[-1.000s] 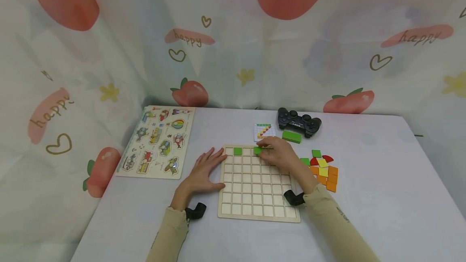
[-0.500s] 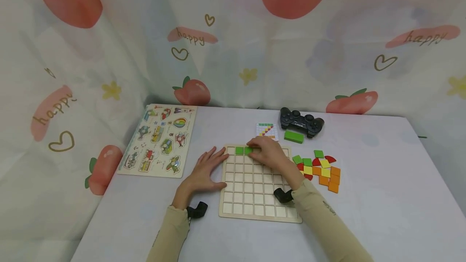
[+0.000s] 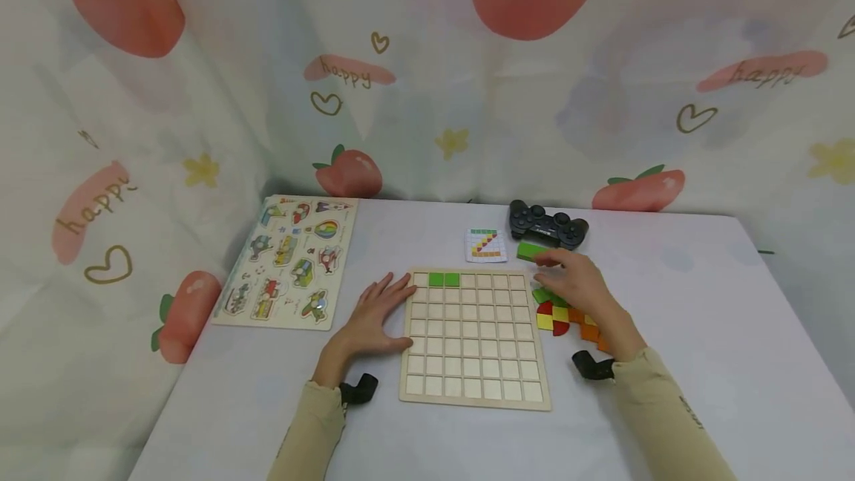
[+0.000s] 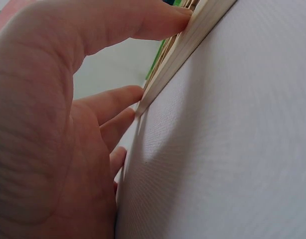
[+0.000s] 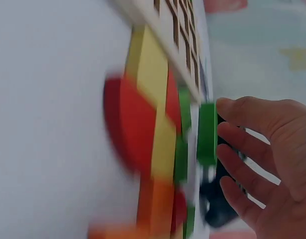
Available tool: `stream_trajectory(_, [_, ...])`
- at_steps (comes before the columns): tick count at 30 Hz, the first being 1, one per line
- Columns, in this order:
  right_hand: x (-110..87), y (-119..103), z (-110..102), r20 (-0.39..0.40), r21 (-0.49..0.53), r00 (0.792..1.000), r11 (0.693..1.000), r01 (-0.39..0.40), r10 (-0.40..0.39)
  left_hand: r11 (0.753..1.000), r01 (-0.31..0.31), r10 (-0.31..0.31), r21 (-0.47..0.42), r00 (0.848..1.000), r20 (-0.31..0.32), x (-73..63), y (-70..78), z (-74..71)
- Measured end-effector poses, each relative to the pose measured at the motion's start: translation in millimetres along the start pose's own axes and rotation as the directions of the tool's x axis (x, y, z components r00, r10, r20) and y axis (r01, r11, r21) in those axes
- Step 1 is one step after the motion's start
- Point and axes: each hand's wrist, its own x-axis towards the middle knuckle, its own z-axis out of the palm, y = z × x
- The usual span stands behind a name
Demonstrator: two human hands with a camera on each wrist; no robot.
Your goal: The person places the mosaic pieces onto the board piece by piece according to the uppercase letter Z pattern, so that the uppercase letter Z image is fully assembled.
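A pale wooden grid board (image 3: pixel 479 347) lies in the middle of the white table. Two green square tiles (image 3: pixel 444 280) sit side by side in its top row. My left hand (image 3: pixel 370 324) has its fingers spread, with thumb and fingertips touching the board's left edge; the left wrist view shows this contact with the board's side (image 4: pixel 168 64). My right hand (image 3: pixel 576 284) hovers over loose tiles, fingers slightly bent and apart, holding nothing that I can see. Its fingertips are near a green rectangular block (image 3: pixel 529 252), also visible past the thumb in the right wrist view.
Loose red, yellow, orange and green tiles (image 3: pixel 552 319) lie right of the board, partly under my right hand. A small pattern card (image 3: pixel 485 246) and a black game controller (image 3: pixel 546 224) are behind the board. A picture puzzle board (image 3: pixel 287 262) rests at the left.
The second green tile moved left and now lies beside the first. My right hand let go of it and moved right, off the board toward the loose tiles. The left hand stayed put.
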Motion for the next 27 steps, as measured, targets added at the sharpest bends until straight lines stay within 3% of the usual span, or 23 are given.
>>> stream_trajectory(5, [-18.5,31,-24,0.011,-0.034,0.998,0.997,-0.065,0.065,1.000,0.005,-0.005,0.007,1.000,0.001,0.0,-1.8,1.2])
stream_trajectory(12, [-35.8,52,-36,0.046,-0.004,0.997,0.998,-0.062,0.062,1.000,0.003,-0.003,0.007,1.000,-0.002,0.2,-1.7,1.5])
stream_trajectory(23, [-27.8,43,-27,-0.002,0.000,0.998,0.998,-0.055,0.055,1.000,0.004,-0.004,0.005,1.000,0.000,-0.9,-0.7,1.5])
stream_trajectory(27, [-17.2,27,-17,-0.002,0.066,1.000,0.998,0.010,-0.010,1.000,-0.003,0.003,0.009,1.000,-0.005,-0.5,-0.6,0.8])
